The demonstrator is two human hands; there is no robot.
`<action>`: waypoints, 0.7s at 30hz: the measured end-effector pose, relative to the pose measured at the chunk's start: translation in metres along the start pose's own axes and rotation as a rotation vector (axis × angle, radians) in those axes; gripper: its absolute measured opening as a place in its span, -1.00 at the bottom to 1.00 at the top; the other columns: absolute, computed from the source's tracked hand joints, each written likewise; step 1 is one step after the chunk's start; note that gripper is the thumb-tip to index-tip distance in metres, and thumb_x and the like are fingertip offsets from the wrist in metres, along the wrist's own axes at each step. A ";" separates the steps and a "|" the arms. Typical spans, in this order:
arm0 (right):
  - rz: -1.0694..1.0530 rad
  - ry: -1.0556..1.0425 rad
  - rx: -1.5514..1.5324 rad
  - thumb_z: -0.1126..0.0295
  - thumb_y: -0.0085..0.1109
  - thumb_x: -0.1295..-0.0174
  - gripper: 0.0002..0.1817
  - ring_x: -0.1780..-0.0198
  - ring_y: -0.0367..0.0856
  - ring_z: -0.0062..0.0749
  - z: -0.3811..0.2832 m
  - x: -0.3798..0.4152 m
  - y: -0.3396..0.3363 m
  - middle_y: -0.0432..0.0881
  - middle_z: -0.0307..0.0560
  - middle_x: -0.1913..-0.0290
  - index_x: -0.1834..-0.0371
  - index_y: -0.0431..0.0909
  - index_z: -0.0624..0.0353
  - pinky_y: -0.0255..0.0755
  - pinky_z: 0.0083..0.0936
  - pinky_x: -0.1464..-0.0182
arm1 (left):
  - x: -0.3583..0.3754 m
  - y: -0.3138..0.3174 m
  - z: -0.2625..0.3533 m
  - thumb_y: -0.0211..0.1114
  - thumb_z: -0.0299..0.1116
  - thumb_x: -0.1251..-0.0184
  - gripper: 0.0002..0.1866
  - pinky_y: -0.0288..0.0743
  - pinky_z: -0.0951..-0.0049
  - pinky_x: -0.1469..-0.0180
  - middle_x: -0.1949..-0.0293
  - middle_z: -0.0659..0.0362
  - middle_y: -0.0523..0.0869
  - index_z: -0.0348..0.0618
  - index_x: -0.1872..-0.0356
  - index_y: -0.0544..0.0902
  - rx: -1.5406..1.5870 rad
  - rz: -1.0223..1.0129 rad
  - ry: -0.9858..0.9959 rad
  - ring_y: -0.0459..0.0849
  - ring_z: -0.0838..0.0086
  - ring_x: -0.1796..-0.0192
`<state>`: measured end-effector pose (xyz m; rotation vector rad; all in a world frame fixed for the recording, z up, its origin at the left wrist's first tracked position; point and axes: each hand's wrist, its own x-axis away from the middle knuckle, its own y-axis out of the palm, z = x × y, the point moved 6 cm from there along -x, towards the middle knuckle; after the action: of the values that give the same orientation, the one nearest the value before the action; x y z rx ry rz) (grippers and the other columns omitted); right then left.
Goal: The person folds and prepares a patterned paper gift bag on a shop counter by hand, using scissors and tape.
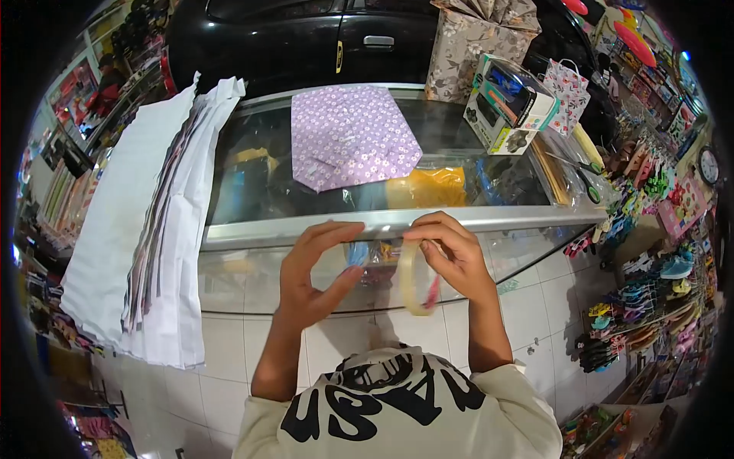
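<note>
In front of the counter's near edge, my right hand (457,258) grips a roll of clear tape (408,279), which hangs on edge from the thumb and fingers. To its left, my left hand (304,269) is curved with thumb and fingertips apart. No object shows clearly between those fingers; whether a strand of tape runs between the hands is too faint to tell. Beyond both hands, a lilac bundle of flowered wrapping paper (352,134) lies on the glass counter (264,203), its near corners folded in.
Large white-backed paper sheets (126,214) drape over the counter's left end. At the right stand a toy box (505,107), a brown floral wrapped parcel (470,50) and a small flowered gift bag (566,96), with green-handled scissors (589,183) nearby. A black car (306,46) is behind.
</note>
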<state>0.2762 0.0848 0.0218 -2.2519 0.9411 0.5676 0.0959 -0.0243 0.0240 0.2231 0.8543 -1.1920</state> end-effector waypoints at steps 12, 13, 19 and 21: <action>-0.096 0.048 -0.069 0.64 0.06 -0.30 -0.70 0.08 0.63 -0.41 -0.038 0.035 0.018 0.53 -0.10 0.00 -0.05 0.63 0.21 0.55 -0.49 0.05 | 0.013 0.025 0.047 0.65 -0.21 0.15 -0.61 0.19 -0.03 -0.43 -0.07 0.30 0.68 0.08 0.21 0.76 -0.134 -0.147 0.137 0.59 0.38 -0.17; -0.088 0.049 -0.077 0.64 0.06 -0.30 -0.70 0.08 0.62 -0.40 -0.040 0.036 0.018 0.53 -0.09 0.00 -0.06 0.63 0.20 0.54 -0.50 0.05 | 0.013 0.025 0.050 0.64 -0.23 0.13 -0.64 0.19 -0.04 -0.43 -0.07 0.29 0.68 0.08 0.23 0.76 -0.123 -0.145 0.135 0.59 0.38 -0.17; -0.099 0.016 -0.008 0.59 0.08 -0.33 -0.70 0.09 0.62 -0.38 -0.040 0.039 0.010 0.54 -0.07 -0.01 -0.09 0.63 0.17 0.57 -0.51 0.10 | 0.012 0.026 0.046 0.54 -0.34 -0.04 -0.82 0.17 -0.03 -0.44 -0.07 0.29 0.69 0.06 0.30 0.75 -0.168 -0.096 0.114 0.59 0.38 -0.16; -0.127 0.044 0.031 0.57 0.10 -0.34 -0.70 0.08 0.62 -0.37 -0.040 0.036 0.005 0.55 -0.08 -0.01 -0.11 0.61 0.16 0.59 -0.49 0.11 | 0.007 0.028 0.046 0.49 -0.38 -0.10 -0.86 0.16 -0.02 -0.44 -0.07 0.29 0.69 0.05 0.29 0.74 -0.221 -0.074 0.123 0.59 0.37 -0.15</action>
<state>0.3019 0.0379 0.0273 -2.2849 0.8153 0.4459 0.1427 -0.0441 0.0427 0.0859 1.1019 -1.1505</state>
